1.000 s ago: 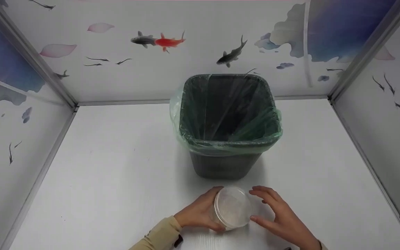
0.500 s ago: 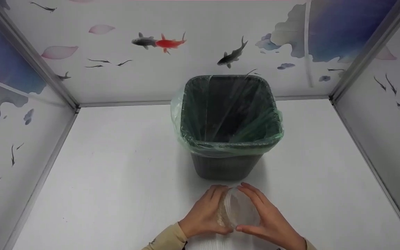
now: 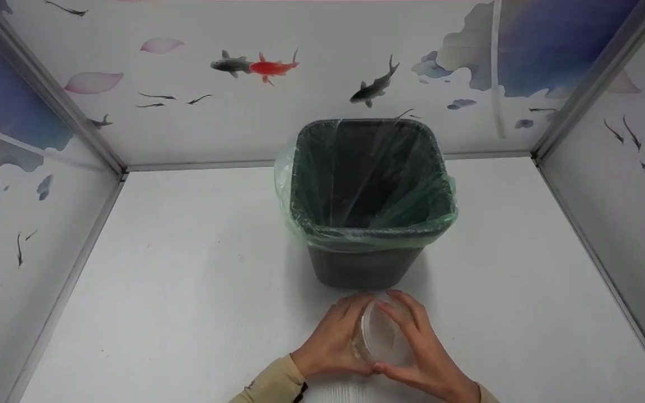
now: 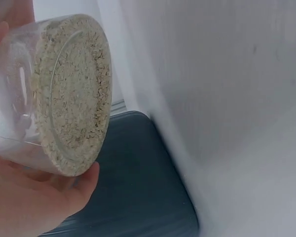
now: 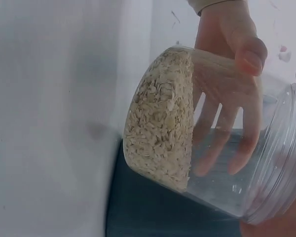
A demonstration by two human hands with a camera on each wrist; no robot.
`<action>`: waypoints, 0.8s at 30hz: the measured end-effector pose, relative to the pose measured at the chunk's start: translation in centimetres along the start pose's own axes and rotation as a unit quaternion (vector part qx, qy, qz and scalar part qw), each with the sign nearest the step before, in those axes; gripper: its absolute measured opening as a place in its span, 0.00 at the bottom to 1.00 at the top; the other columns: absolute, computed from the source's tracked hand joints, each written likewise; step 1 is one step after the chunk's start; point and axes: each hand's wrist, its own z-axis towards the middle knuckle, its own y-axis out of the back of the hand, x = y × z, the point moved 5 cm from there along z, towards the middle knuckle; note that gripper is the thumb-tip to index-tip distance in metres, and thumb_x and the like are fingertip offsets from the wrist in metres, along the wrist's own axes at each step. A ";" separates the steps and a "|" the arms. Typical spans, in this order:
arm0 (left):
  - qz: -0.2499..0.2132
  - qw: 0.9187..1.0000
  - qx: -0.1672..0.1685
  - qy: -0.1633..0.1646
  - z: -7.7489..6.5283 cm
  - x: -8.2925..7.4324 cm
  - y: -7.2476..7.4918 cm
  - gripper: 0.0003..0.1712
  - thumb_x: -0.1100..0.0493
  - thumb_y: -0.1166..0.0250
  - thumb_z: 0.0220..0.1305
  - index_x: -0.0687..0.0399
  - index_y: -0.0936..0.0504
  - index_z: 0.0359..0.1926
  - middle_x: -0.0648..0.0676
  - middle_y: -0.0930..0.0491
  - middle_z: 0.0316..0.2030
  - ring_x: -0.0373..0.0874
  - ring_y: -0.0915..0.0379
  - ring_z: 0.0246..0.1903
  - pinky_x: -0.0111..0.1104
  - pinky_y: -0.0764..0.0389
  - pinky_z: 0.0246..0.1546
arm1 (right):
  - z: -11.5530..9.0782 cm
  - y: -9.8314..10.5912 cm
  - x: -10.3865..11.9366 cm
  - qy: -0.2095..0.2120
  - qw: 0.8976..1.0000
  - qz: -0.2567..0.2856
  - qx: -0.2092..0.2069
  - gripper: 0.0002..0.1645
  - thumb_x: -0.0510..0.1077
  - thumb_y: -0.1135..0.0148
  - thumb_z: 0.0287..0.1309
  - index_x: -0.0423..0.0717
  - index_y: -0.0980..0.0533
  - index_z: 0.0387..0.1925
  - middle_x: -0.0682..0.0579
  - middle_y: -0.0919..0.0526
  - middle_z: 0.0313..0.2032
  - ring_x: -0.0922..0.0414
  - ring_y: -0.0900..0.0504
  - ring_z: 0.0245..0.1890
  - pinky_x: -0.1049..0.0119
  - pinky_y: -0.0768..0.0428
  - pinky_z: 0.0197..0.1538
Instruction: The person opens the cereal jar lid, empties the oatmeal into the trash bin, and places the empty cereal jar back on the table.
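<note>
A clear plastic jar [image 5: 222, 123] holds pale flakes like rolled oats [image 5: 160, 118] in its lower part. My left hand [image 3: 331, 342] grips the jar's body from the left, its fingers showing through the wall in the right wrist view. On top sits a clear round lid [image 3: 384, 338], and my right hand [image 3: 428, 358] holds it by the rim with curled fingers and thumb. In the left wrist view the jar's underside shows, packed with the flakes [image 4: 79, 94], so the jar is tilted off the table.
Just beyond my hands stands a dark bin [image 3: 364, 268] lined with a green plastic bag [image 3: 356, 240]. White table surface [image 3: 188, 268] spreads to both sides. Walls printed with fish [image 3: 375, 87] enclose the table at the back and sides.
My right hand has moved left from beside the jar and closed onto the lid. The jar has shifted slightly right, and the lid now leans more toward the right hand.
</note>
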 end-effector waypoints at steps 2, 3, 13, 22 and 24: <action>0.008 1.000 0.005 -0.001 0.1 0.0 0.1 0.62 0.37 0.21 0.36 0.56 0.41 0.68 0.54 0.32 0.59 0.45 0.35 0.58 0.43 0.31 0.56 | 0.1 0.0 -0.1 0.008 1.000 0.010 0.003 0.53 0.54 0.22 0.43 0.41 0.36 0.68 0.39 0.43 0.68 0.46 0.42 0.66 0.68 0.41 0.64; 0.015 1.000 0.007 -0.001 0.1 0.0 0.2 0.62 0.36 0.21 0.35 0.56 0.41 0.68 0.54 0.32 0.59 0.45 0.34 0.57 0.43 0.30 0.54 | 0.1 0.0 -0.1 0.008 1.000 0.012 0.007 0.53 0.55 0.22 0.43 0.41 0.36 0.68 0.39 0.43 0.68 0.46 0.42 0.66 0.67 0.40 0.64; 0.044 0.999 0.016 -0.009 -0.2 0.2 0.3 0.65 0.32 0.21 0.30 0.56 0.39 0.67 0.53 0.28 0.55 0.42 0.32 0.53 0.39 0.28 0.49 | 0.1 -0.2 0.0 0.034 0.998 -0.012 0.059 0.52 0.60 0.27 0.49 0.42 0.38 0.70 0.38 0.43 0.68 0.47 0.44 0.67 0.52 0.28 0.57; -0.026 0.998 0.054 -0.028 0.3 0.7 0.0 0.65 0.36 0.20 0.33 0.50 0.43 0.71 0.52 0.31 0.59 0.40 0.33 0.55 0.38 0.29 0.54 | 0.4 -0.1 0.0 0.091 0.994 -0.001 0.065 0.50 0.61 0.29 0.51 0.37 0.36 0.67 0.36 0.42 0.67 0.44 0.43 0.66 0.61 0.38 0.64; -0.072 0.993 0.090 -0.036 0.3 1.0 -0.2 0.65 0.41 0.18 0.34 0.48 0.44 0.71 0.50 0.32 0.61 0.40 0.34 0.56 0.37 0.31 0.57 | 0.5 -0.2 0.3 0.127 0.989 0.001 0.070 0.49 0.62 0.31 0.52 0.36 0.34 0.66 0.34 0.40 0.66 0.42 0.42 0.65 0.61 0.40 0.66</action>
